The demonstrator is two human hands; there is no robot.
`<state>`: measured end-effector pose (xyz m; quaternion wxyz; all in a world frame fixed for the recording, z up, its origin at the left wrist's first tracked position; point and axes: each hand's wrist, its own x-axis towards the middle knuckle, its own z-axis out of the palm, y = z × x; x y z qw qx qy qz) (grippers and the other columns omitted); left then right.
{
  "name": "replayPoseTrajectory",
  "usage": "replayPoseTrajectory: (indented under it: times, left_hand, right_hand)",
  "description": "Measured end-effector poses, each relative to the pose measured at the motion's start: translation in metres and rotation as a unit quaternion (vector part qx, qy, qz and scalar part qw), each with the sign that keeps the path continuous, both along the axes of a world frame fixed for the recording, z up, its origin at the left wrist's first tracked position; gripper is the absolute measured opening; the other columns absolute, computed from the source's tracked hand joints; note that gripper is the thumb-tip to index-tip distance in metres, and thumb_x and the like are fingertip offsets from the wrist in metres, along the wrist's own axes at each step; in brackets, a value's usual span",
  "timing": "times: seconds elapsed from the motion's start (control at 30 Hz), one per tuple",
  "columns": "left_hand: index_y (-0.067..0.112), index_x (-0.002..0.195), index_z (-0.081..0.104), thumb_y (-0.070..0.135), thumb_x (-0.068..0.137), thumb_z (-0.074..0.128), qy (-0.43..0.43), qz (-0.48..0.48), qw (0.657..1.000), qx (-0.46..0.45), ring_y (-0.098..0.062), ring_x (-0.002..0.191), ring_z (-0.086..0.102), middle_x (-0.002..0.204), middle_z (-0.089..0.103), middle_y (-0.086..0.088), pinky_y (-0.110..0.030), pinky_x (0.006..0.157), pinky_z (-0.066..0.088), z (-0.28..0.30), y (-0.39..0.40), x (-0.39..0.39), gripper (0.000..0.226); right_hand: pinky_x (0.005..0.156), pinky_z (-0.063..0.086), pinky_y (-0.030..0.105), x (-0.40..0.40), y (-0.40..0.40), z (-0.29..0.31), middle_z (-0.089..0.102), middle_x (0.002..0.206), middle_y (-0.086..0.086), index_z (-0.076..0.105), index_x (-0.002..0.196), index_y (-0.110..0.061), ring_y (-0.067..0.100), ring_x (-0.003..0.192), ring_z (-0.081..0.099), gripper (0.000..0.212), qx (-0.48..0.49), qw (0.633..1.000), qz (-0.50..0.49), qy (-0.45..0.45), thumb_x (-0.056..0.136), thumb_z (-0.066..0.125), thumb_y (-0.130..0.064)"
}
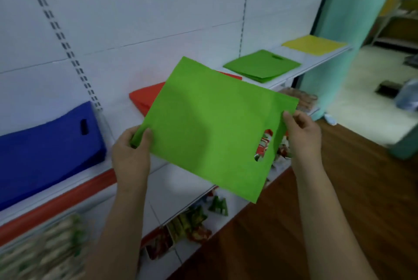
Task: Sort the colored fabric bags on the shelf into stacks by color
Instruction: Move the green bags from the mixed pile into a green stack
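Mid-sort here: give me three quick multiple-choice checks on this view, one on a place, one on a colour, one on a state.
1. Where is the green stack?
A. between the red stack and the yellow stack
B. left of the blue stack
C. on the floor

2. What colour is the held bag?
A. yellow
B. green
C. blue

3. How is it held?
A. left hand only
B. lying on the shelf
C. both hands, right hand too

Answers: 1 A, it sits between them on the shelf; 2 B, it is plainly green; 3 C, each hand pinches an edge.
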<state>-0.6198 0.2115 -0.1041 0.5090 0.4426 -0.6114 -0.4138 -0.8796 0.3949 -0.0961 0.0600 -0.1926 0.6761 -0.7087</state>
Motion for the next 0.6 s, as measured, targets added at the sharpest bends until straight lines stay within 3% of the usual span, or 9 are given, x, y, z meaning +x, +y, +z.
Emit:
replayPoseTrajectory:
  times: [0.1,0.23,0.4,0.5,0.6]
  left_hand:
    - [0.018,0.101,0.071,0.020,0.091,0.067,-0.029,-0.022,0.999,-0.021,-0.022,0.085,0.065,0.091,0.071,-0.004,-0.044,0.083,0.056,-0.006,0.009,-0.061,0.010]
    - [0.016,0.100,0.070,0.016,0.090,0.069,-0.068,-0.066,0.995,-0.030,-0.016,0.078,0.060,0.088,0.069,-0.004,-0.035,0.074,0.050,-0.008,0.009,-0.132,0.010]
    - [0.019,0.092,0.069,0.015,0.091,0.068,-0.083,-0.103,0.990,-0.054,-0.007,0.067,0.056,0.080,0.068,0.001,-0.027,0.067,0.046,-0.007,-0.010,-0.218,0.005]
    - [0.022,0.088,0.069,0.015,0.092,0.068,-0.081,-0.113,0.988,-0.066,-0.001,0.067,0.056,0.077,0.068,0.007,-0.027,0.067,0.047,-0.004,-0.028,-0.270,0.008]
    - [0.026,0.087,0.069,0.013,0.090,0.068,-0.092,-0.119,0.984,-0.094,0.003,0.069,0.060,0.077,0.067,0.018,-0.023,0.069,0.049,0.006,-0.046,-0.320,0.013]
  right_hand:
    - [0.068,0.041,0.033,-0.056,0.020,-0.013,0.062,0.080,0.022,0.062,0.077,-0.006,0.018,0.069,0.052,0.032,0.026,0.999,-0.036,0.021,0.091,0.062,-0.035]
    - [0.074,0.051,0.037,-0.119,0.031,-0.027,0.069,0.074,-0.004,0.069,0.071,-0.025,0.012,0.071,0.060,0.019,0.046,0.993,-0.103,0.019,0.090,0.067,-0.028]
    - [0.079,0.058,0.042,-0.194,0.014,-0.041,0.074,0.082,-0.006,0.074,0.082,-0.024,0.018,0.079,0.069,0.012,0.059,0.989,-0.134,0.021,0.090,0.066,-0.029]
    - [0.071,0.049,0.032,-0.246,-0.011,-0.038,0.067,0.073,-0.010,0.069,0.079,-0.023,0.011,0.069,0.060,0.015,0.070,0.985,-0.149,0.047,0.093,0.063,-0.024]
    - [0.063,0.037,0.031,-0.297,-0.043,-0.019,0.061,0.069,0.003,0.064,0.077,-0.018,0.013,0.062,0.047,0.020,0.091,0.982,-0.150,0.075,0.096,0.058,-0.022]
